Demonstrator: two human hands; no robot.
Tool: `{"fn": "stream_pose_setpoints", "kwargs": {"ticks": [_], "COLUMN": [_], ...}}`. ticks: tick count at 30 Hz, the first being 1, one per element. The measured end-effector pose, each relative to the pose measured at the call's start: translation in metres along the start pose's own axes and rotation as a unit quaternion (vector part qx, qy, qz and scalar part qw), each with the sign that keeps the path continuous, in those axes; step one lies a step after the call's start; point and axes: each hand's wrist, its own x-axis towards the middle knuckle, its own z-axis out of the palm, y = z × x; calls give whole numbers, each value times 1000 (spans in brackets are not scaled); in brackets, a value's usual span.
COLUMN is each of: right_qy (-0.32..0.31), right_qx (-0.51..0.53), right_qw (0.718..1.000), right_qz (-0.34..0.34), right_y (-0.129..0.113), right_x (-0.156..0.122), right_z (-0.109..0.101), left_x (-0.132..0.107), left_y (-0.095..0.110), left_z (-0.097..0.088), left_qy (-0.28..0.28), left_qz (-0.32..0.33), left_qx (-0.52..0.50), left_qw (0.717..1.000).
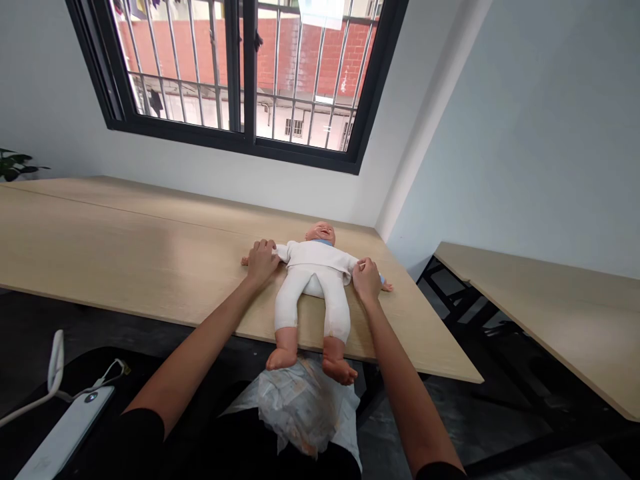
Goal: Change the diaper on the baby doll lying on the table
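A baby doll (316,267) in white clothes lies on its back on the wooden table (125,253), head toward the window, feet hanging over the near edge. My left hand (261,261) is closed over the doll's arm on the left side. My right hand (367,279) is closed over the doll's other arm, at its sleeve. Both of my forearms reach out from the bottom of the view. A crumpled white diaper or wrap (300,407) rests on my lap below the doll's feet.
A white phone with a cable (70,427) lies on a dark surface at the lower left. A second wooden table (540,300) stands to the right across a gap. A barred window (240,73) fills the wall behind; a plant (15,163) shows at far left.
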Motion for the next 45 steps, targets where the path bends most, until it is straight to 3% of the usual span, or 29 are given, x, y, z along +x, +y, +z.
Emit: {"fn": "stream_pose_setpoints", "kwargs": {"ticks": [2,7,21,24,27,29,31,33,35,39,42,44,45], "right_qy": [-14,-51,-49,-40,-34,-59,-100,-136,-161,-174,-149,-114,-96], "right_qx": [-47,-146,-141,-75,87,199,276,326,360,389,356,300,270], "right_qw": [999,988,989,996,995,977,955,934,917,901,917,940,950], "right_qz": [-9,-21,-4,-12,-30,-42,-50,-54,-55,-81,-103,-117,-126], "right_y": [3,9,22,22,19,15,11,9,7,7,8,9,9], "right_x": [-1,-1,5,8,11,10,8,6,4,4,5,4,4], "right_z": [1,3,4,3,7,13,20,25,27,27,26,27,27], "left_x": [-1,0,10,8,4,-1,-7,-12,-14,-13,-26,-51,-68], "left_y": [-3,-13,-32,-24,-11,-1,7,11,12,18,41,64,76], "left_z": [-2,3,4,-3,-10,-11,-8,-3,1,3,-17,-48,-68], "left_qy": [-5,-83,-81,-32,14,-37,-122,-167,-169,-155,-73,7,-1], "left_qz": [16,37,-33,-30,8,48,83,99,96,86,55,28,38], "left_qx": [49,82,93,69,-28,-158,-290,-369,-398,-399,-386,-391,-405], "left_qw": [999,992,992,997,999,986,946,909,897,900,918,920,914]}}
